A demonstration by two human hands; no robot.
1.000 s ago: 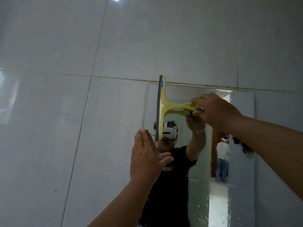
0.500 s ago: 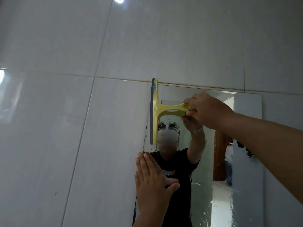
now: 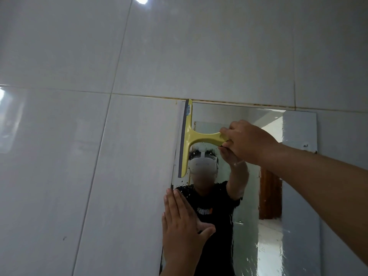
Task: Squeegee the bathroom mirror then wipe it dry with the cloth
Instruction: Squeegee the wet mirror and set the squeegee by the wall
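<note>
- Head view: over the last second the yellow squeegee has travelled leftward across the top of the mirror. Its blade now stands upright along the mirror's left edge, at about 11 o'clock of the glass, with its tip just under the top edge.
- The right hand is wrapped tight around the handle, with the fingers pressed together on it.
- The left hand has dropped from beside the blade to roughly 7 o'clock of the mirror. It lies flat with the fingers spread long and holds nothing, its palm against the lower left edge.
- I judge that this sideways pass has run out of glass, so the stroke is at its end and a new one must begin lower down.
- Droplets and streaks show across the lower half, from about 4 to 7 o'clock, so the squeegee step looks only partly done. No cloth is in view.
- Edges: the blade sits at the left border beside the wall tile, and the grout line runs just above.
- There is open room downward and toward 3 o'clock, though the left hand stands in the path straight below the blade.
</note>
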